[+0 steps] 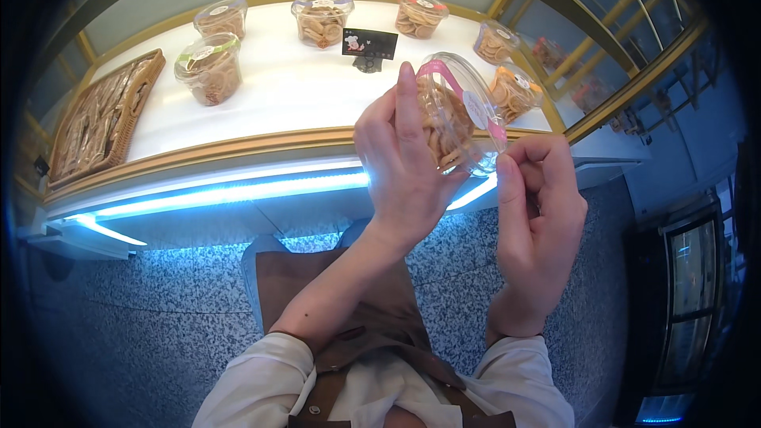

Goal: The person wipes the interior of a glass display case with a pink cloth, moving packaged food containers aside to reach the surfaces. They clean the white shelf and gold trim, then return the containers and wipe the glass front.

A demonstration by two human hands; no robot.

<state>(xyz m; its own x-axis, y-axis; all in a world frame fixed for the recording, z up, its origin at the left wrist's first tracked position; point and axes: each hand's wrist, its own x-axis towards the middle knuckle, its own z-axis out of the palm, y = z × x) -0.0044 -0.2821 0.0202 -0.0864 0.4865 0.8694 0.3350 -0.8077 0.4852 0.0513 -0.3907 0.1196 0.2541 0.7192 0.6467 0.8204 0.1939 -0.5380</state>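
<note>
My left hand (404,178) is wrapped around a clear plastic tub of cookies (444,131), tilted on its side above the front edge of the display shelf. Across its clear lid runs a pink label strip (440,75) with a pale oval in the middle. Thumb and forefinger of my right hand (543,226) pinch at the lower end of this strip, by the lid's rim. Whether they grip the strip alone or the rim too, I cannot tell. Behind the held tub, to its right, stands an orange-labelled cookie tub (514,95).
On the white shelf (277,99) stand a green-labelled tub (210,71), a red-labelled tub (420,16) and several others. A small black sign (369,43) stands mid-shelf. A wicker tray (131,119) of wrapped sticks lies at left. Gold-coloured framing (261,150) edges the shelf.
</note>
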